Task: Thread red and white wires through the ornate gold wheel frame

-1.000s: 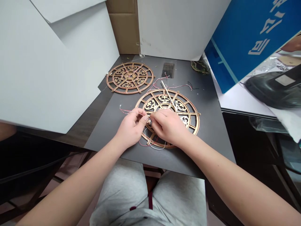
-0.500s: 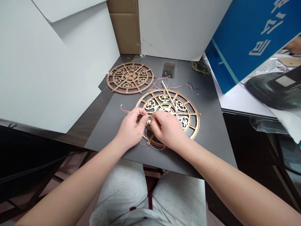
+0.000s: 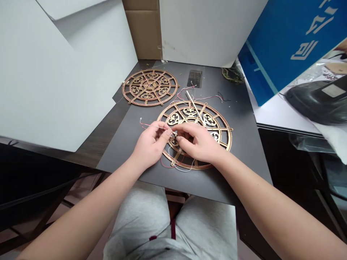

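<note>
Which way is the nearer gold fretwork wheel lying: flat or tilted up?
Flat: the gold fretwork wheel lies on the dark mat, with its rim down all the way round and no edge visibly raised.

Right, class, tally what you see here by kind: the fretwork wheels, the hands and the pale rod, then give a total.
Fretwork wheels: far wheel, near wheel: 2
Hands: left hand, right hand: 2
Pale rod: 1
Total: 5

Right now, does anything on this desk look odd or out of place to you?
The thin pale rod lying across the nearer bronze-coloured fretwork wheel looks odd, and loose red and white wires straggle around that wheel, so it looks unfinished. The blue printed panel at the right also leans askew.
</note>
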`<state>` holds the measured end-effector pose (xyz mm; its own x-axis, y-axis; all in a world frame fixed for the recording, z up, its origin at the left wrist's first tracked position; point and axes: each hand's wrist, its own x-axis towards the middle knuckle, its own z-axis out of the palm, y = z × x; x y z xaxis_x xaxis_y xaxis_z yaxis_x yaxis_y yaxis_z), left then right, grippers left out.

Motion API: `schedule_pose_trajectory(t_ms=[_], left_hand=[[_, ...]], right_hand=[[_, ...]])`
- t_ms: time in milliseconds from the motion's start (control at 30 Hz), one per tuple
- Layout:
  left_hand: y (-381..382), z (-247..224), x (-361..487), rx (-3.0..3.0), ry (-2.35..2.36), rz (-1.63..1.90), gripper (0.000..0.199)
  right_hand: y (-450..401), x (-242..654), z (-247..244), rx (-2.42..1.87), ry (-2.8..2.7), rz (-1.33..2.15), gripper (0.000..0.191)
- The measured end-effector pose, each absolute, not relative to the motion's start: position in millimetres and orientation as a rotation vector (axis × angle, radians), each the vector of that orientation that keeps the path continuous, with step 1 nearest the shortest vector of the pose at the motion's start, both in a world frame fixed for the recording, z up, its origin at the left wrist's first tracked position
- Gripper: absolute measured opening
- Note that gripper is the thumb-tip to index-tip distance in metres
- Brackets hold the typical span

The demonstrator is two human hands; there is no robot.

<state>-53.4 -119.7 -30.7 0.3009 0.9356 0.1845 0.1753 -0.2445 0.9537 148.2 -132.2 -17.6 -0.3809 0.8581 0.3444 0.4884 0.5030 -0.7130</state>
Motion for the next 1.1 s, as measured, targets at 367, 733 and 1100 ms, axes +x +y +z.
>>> schedule_pose_trajectory(t_ms=[367,733,1100], left_hand=[[-117.6,-24.3,-54.4,1.494,1.037,1.044,0.024],[-129.5,-27.3,-87.0,2.338,1.242,0.76,0.039],[-136.5,-31.3,-90.5,2.529,1.277,0.507,0.058]], right_hand=[[-123.8,148.0,-30.3,-1.07,-2.27,0.534,0.018],[-125.6,140.9,-26.8,-1.234,-2.321,0.522,0.019],[-134.0,134.0,-23.1,-1.318,-2.167,0.57,0.015]])
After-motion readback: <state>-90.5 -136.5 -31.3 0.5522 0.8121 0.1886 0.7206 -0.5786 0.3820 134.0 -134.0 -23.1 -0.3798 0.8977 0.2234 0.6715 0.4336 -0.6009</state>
